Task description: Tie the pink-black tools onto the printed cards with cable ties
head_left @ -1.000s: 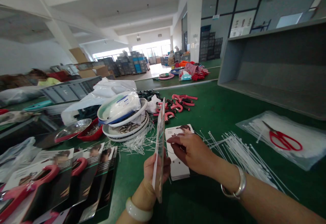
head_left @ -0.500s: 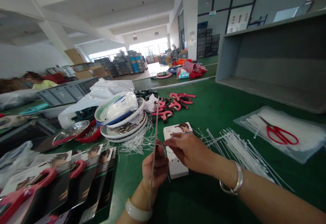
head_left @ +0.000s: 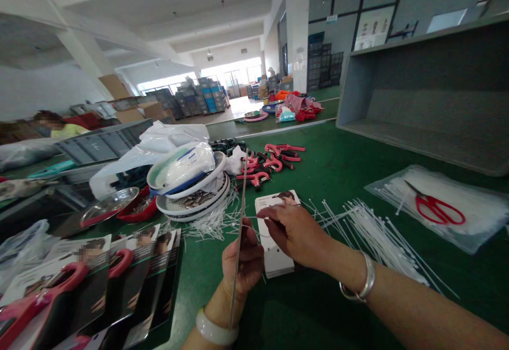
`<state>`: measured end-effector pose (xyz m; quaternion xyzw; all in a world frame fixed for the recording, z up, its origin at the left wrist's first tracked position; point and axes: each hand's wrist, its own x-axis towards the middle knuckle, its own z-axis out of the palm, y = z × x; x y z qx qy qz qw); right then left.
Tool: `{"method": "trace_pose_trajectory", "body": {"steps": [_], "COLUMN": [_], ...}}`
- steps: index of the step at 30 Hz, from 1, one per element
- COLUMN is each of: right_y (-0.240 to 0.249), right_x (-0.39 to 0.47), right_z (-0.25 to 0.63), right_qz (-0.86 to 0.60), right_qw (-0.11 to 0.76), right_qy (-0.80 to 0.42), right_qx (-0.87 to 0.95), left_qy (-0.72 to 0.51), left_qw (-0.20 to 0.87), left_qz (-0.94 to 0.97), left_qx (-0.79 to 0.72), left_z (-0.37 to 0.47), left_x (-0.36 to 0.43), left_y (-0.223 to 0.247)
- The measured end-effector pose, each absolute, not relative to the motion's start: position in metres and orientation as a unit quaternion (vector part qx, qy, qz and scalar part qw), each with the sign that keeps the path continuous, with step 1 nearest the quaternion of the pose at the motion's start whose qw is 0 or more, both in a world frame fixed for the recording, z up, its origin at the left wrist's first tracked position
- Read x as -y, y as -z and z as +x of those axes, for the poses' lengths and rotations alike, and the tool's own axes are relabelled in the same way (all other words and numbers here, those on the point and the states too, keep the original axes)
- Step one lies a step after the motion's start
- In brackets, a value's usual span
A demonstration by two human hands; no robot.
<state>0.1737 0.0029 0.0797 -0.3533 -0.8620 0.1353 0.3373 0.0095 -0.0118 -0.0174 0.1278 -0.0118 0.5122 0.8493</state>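
My left hand (head_left: 250, 265) is closed on a thin packaging card (head_left: 243, 191), held upright and seen almost edge-on. Beside it, my right hand (head_left: 298, 233) pinches a thin white cable tie (head_left: 251, 217) that reaches to the card's edge; whether it passes through a hole is hidden. Below the right hand lies a stack of printed white cards (head_left: 278, 262) with small holes. Loose white cable ties (head_left: 377, 238) are spread to the right of that stack. Several pink-and-black hand clippers (head_left: 274, 164) lie in a heap beyond the card.
Red-handled scissors (head_left: 439, 209) rest on a clear bag of cable ties (head_left: 477, 212). A large grey bin (head_left: 421, 101) lies on its side behind them. Stacked bowls (head_left: 193, 209) stand at centre left. Carded pink clippers (head_left: 75, 276) fill the near left. A person (head_left: 67, 127) is farther off.
My right hand has shifted slightly up, and the cable tie between it and the card now shows more plainly. My left hand and the card have hardly moved.
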Motion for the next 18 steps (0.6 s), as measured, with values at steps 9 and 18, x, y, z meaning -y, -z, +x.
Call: {"method": "trace_pose_trajectory", "body": {"steps": [9, 18], "right_y": [-0.073, -0.066], "right_x": [0.001, -0.008], "right_z": [0.174, 0.169], "right_qz": [-0.3, -0.347], "right_qw": [0.353, 0.422], "right_qy": [-0.146, -0.209], "right_qx": [0.874, 0.811], "left_qy": [-0.521, -0.478], "left_qw": [0.842, 0.823], "left_qz": [0.138, 0.238], "left_qx": [-0.022, -0.193], "left_z": [0.006, 0.009], "left_x": [0.011, 0.013], "left_y": [0.023, 0.015]}}
